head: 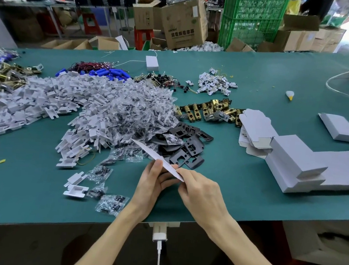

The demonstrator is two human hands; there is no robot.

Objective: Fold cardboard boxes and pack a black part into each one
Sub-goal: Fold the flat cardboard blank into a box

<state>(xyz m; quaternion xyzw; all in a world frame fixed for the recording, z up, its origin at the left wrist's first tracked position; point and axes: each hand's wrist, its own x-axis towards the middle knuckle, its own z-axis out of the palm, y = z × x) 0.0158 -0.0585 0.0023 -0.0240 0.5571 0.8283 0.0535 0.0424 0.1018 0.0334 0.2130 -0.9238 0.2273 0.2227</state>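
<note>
Cardboard is in both your grips: a flat white box sheet, seen from its thin edge, held just above the green surface. Your left grip is curled round the sheet, with the thumb on top and the fingers under it. Your right grip pinches the near end of the sheet.

The black parts lie in a heap right behind your hands. They touch a big pile of little clear bags. Left of the bags is a wide pile of white plastic pieces. Gold lock parts lie behind the black parts.

On your right is a stack of more flat box sheets. Next to it, folded white boxes lie close together.

Far back on the surface are blue tubes, some wires and a small white box. Past the far edge, the room has brown boxes, tall green crates and a red stool. A white cable hangs below the near edge.
</note>
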